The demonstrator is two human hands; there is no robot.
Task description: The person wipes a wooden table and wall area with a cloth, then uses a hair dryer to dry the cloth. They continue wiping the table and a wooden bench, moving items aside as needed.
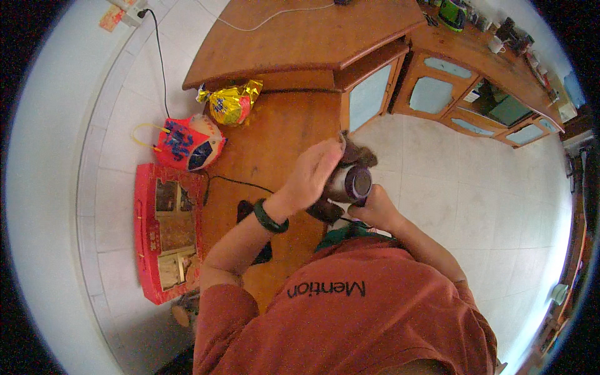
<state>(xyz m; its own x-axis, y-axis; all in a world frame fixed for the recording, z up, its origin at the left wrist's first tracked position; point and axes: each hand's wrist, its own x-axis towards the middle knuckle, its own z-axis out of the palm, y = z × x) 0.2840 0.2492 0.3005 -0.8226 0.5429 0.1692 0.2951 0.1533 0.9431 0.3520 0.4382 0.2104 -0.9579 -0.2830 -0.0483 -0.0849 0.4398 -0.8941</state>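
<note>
My right hand [378,208] grips the handle of what looks like a hair dryer [359,183], its round dark end turned up toward me. My left hand [315,169] is just left of the dryer, its fingers at a dark brown soft thing [361,155] that looks like fabric or a shoe. The dryer and the hand cover much of that brown thing. Below the dryer, a second dark brown piece [326,209] shows; I cannot tell whether the two are joined. A black cord [241,181] runs across the wooden bench toward my arms.
A red gift box [146,234], a red bag [180,145] and a gold-wrapped package [229,105] stand along the left of the wooden bench [281,124]. Black items lie by my left forearm. A desk [290,42] rises ahead; cabinets [431,96] line the right, beyond tiled floor [440,187].
</note>
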